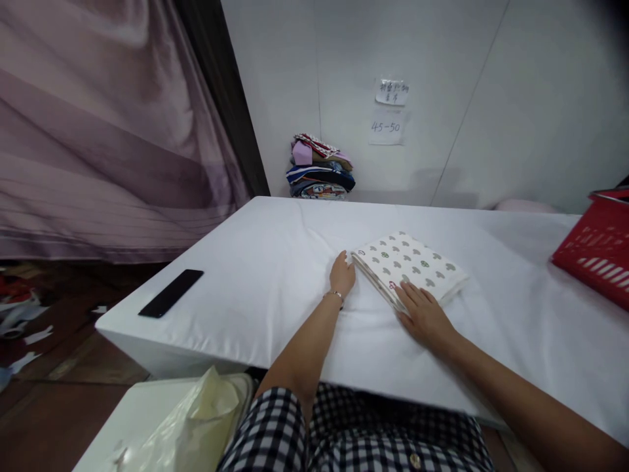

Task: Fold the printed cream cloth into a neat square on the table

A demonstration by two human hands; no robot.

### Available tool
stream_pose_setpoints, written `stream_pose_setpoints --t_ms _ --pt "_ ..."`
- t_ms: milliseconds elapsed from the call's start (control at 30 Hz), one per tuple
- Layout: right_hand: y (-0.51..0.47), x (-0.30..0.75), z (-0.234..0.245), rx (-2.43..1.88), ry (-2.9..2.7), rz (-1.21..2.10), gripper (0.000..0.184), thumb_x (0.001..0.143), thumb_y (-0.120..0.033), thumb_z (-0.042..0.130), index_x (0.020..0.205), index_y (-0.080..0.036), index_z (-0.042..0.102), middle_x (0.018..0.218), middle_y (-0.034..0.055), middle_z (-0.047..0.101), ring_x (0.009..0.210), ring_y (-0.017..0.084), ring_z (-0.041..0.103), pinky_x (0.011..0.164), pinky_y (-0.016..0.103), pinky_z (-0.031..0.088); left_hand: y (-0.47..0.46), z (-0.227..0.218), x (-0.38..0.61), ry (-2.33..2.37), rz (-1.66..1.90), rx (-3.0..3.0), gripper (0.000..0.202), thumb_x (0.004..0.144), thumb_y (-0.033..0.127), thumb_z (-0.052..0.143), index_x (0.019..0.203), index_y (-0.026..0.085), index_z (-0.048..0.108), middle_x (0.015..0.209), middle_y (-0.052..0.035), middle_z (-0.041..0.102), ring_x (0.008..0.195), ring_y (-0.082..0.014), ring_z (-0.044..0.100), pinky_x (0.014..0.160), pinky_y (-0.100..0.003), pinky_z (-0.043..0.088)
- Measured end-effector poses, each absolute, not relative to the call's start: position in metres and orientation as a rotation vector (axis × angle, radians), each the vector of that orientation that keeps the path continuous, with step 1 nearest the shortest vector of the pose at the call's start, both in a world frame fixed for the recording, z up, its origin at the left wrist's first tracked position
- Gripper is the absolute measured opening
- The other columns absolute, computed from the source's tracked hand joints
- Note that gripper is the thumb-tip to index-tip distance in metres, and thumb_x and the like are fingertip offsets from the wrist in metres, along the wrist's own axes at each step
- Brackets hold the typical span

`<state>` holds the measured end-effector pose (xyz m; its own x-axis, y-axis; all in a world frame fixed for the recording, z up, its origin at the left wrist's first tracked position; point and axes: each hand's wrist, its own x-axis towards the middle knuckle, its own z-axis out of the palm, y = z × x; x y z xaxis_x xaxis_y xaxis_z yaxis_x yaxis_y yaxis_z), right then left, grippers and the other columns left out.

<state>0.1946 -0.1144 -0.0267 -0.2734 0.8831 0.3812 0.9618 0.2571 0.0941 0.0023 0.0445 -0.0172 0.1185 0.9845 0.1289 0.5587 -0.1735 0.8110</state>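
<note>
Checked clothing (363,455) of ours sits nearest. We see the folded, patterned white cloth (393,255) on the white table (260,262); our right hand (421,313) lies flat, outstretched, on its near edge, our left hand (343,275) at its left corner, whether pinching we cannot tell. Farther out: black slab (171,293), stacked fabrics (320,174), red basket (599,252).

Cloth (405,259) on table (275,262), basket (597,246) right, slab (171,294) left, fabric pile (322,172) behind
</note>
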Motion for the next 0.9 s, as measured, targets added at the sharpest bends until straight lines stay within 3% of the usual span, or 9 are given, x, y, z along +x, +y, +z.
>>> stream_pose_setpoints --t_ms 67,167,400,567,767,900 --pt "-0.115 0.194 -0.028 -1.679 -2.267 -0.474 0.051 0.088 -0.024 0.042 0.138 -0.012 0.04 0.138 0.0167 0.047 0.129 0.028 0.04 0.1 0.044 0.035 0.057 -0.015 0.006 1.486 0.837 1.941 0.054 0.085 0.015 0.045 0.138 0.015 0.037 0.144 -0.011 0.041 0.13 -0.0208 0.04 0.107 -0.034 0.033" --pt "-0.115 0.201 -0.029 -1.631 -2.264 -0.46 0.05 0.087 -0.02 0.042 0.136 -0.013 0.042 0.136 0.0156 0.05 0.126 0.027 0.044 0.098 0.043 0.037 0.074 -0.012 0.011 1.425 0.707 2.105 0.057 0.084 0.013 0.044 0.141 0.015 0.035 0.15 -0.0099 0.032 0.139 -0.0212 0.026 0.113 -0.035 0.026" --pt "-0.138 0.248 -0.031 -1.545 -2.307 -0.291 0.057 0.087 -0.016 0.04 0.143 -0.022 0.032 0.137 0.009 0.05 0.127 0.022 0.044 0.098 0.042 0.04 0.066 -0.014 0.009 1.27 0.642 2.21 0.041 0.081 0.016 0.051 0.121 0.021 0.057 0.124 -0.0053 0.06 0.115 -0.0199 0.054 0.102 -0.032 0.04" --pt "-0.146 0.253 -0.028 -1.6 -2.248 -0.256 0.054 0.088 -0.018 0.039 0.142 -0.023 0.034 0.138 0.0083 0.049 0.128 0.023 0.043 0.101 0.044 0.037 0.043 -0.021 0.003 1.337 0.751 2.177 0.026 0.085 0.021 0.047 0.107 0.019 0.062 0.107 -0.0068 0.066 0.102 -0.0191 0.058 0.093 -0.032 0.044" --pt "-0.14 0.23 -0.027 -1.693 -2.193 -0.401 0.048 0.092 -0.03 0.041 0.138 -0.017 0.04 0.132 0.013 0.054 0.123 0.027 0.047 0.099 0.045 0.037 0.044 -0.02 0.009 1.318 0.815 2.16 0.045 0.083 0.021 0.051 0.128 0.022 0.052 0.126 -0.0061 0.058 0.114 -0.0206 0.052 0.098 -0.033 0.04" --pt "-0.137 0.225 -0.032 -1.754 -2.167 -0.468 0.047 0.094 -0.028 0.038 0.14 -0.017 0.038 0.132 0.0129 0.054 0.124 0.028 0.046 0.099 0.046 0.036 0.048 -0.02 0.014 1.36 0.74 2.144 0.043 0.085 0.021 0.048 0.127 0.029 0.055 0.117 -0.0031 0.064 0.111 -0.0218 0.054 0.095 -0.034 0.042"
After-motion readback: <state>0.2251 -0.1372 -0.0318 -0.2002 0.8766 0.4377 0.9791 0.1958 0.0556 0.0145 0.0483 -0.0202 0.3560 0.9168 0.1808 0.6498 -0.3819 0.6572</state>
